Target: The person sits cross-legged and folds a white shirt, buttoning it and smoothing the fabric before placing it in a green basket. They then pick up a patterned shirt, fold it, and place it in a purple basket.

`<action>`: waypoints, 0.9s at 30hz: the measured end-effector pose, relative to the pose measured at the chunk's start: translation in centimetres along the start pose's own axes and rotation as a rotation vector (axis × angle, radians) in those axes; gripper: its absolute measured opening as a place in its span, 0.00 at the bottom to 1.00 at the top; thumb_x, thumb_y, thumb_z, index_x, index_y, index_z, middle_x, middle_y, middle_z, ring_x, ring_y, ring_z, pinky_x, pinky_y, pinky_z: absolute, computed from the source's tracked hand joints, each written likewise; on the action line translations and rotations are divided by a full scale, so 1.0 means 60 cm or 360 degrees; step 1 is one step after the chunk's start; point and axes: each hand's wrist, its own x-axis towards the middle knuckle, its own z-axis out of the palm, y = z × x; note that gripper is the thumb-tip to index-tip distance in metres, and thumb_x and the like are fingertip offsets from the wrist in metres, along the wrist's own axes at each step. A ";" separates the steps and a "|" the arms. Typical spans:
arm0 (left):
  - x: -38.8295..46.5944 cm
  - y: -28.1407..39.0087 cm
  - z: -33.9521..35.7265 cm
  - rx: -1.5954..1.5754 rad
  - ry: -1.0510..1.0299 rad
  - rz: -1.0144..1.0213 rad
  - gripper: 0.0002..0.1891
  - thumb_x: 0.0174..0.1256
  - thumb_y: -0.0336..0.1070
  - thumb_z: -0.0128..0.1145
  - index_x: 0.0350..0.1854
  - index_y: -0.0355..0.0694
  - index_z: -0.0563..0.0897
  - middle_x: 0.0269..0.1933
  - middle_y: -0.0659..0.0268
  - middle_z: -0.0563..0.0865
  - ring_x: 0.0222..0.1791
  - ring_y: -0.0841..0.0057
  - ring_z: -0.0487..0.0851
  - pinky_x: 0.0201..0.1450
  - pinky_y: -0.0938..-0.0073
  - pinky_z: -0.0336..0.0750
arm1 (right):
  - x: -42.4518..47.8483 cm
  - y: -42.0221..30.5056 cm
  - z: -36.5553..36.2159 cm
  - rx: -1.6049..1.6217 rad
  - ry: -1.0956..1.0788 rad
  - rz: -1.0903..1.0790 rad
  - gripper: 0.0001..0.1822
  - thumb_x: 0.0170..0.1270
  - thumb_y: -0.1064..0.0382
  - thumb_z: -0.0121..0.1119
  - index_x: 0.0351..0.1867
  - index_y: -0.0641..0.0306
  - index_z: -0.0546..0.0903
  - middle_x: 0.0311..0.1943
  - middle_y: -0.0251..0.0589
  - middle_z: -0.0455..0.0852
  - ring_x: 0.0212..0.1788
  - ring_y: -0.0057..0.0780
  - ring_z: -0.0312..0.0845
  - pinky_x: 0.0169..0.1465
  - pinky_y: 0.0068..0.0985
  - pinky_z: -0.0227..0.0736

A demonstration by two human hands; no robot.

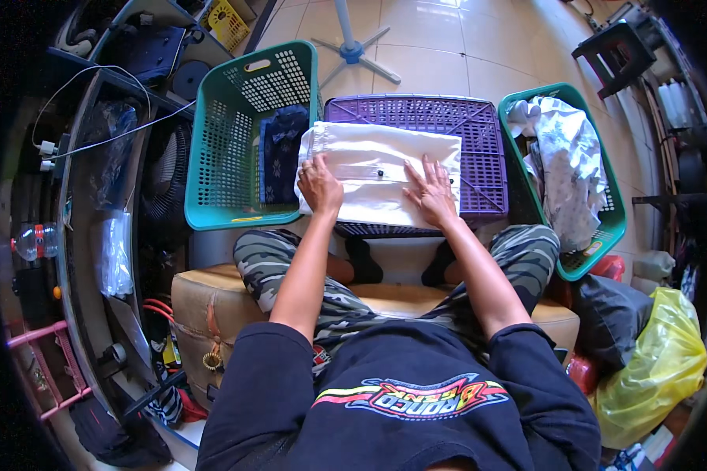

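A folded white garment [359,203] with dark buttons lies across a purple perforated plastic basket [483,159], reaching past the basket's left side. My left hand [320,185] rests on the garment's left part, its fingers bent near a gathered edge. On the right part my right hand [431,191] lies flat with its fingers spread, beside a dark button. To the left, a green laundry basket [212,147] holds folded dark blue patterned cloth [280,159]. A second green basket [615,218] at the right holds a loose heap of white patterned clothes [568,171].
A stand's base [352,53] is on the tiled floor beyond the purple basket. Black and yellow plastic bags [654,365] lie at the right of the tan padded seat [200,294]. A shelf unit with a white cable [124,132] runs along the left.
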 end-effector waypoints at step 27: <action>0.079 -0.015 0.090 0.0348 -0.0285 0.0499 0.25 0.61 0.51 0.44 0.62 0.54 0.63 0.64 0.67 0.61 0.68 0.61 0.46 0.65 0.51 0.38 | 0.090 0.066 -0.013 -0.0192 0.0048 0.0168 0.27 0.63 0.43 0.35 0.63 0.44 0.60 0.64 0.33 0.57 0.67 0.38 0.45 0.65 0.41 0.39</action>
